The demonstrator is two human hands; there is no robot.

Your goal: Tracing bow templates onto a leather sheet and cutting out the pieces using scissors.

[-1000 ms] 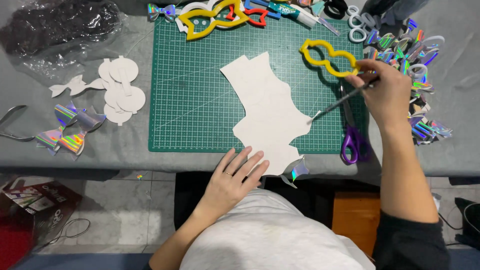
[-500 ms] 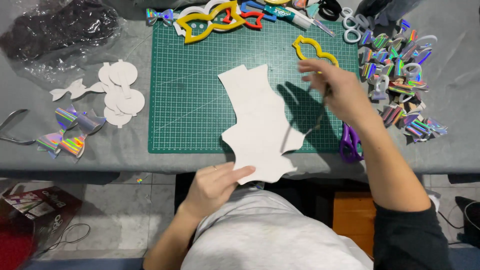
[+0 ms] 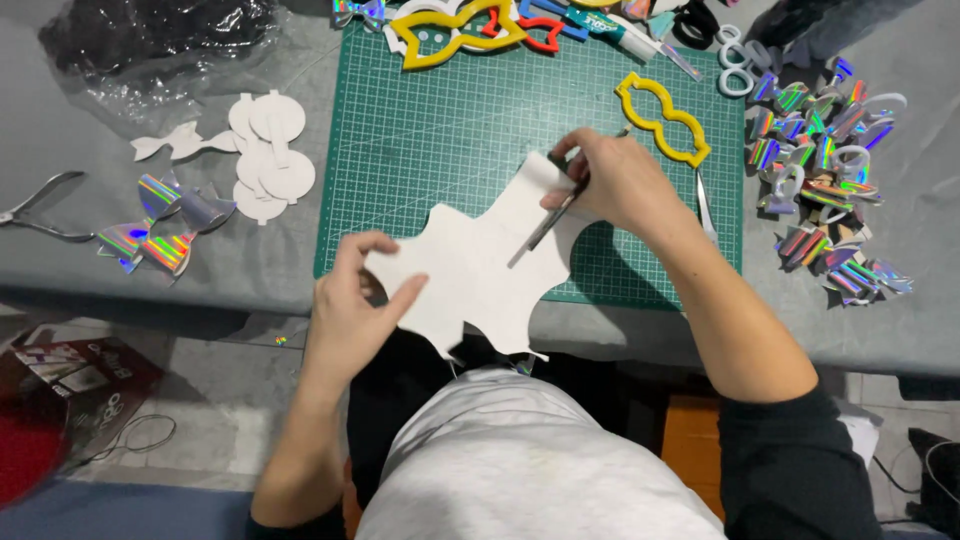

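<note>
on the grey worktop (image 3: 880,340), far left, one pair of metal pliers (image 3: 35,205) lies beside two holographic foil bows (image 3: 160,225) and a cluster of white card cut-outs (image 3: 265,155). the left hand (image 3: 355,310) pinches the near-left edge of one large white scalloped card sheet (image 3: 470,275), fingers clenched on it, over the near edge of the green cutting mat (image 3: 450,130). the right hand (image 3: 615,180) grips one slim dark-handled tool (image 3: 550,220) against the sheet. one yellow wavy frame (image 3: 662,118) lies just beyond; a heap of holographic bow pieces (image 3: 825,180) sits far right.

Grey-covered table (image 3: 120,140) is overlaid by green cutting mat (image 3: 450,130); white cutouts (image 3: 265,150), holographic bows (image 3: 160,225), pliers (image 3: 40,205) are laid leftward.
</note>
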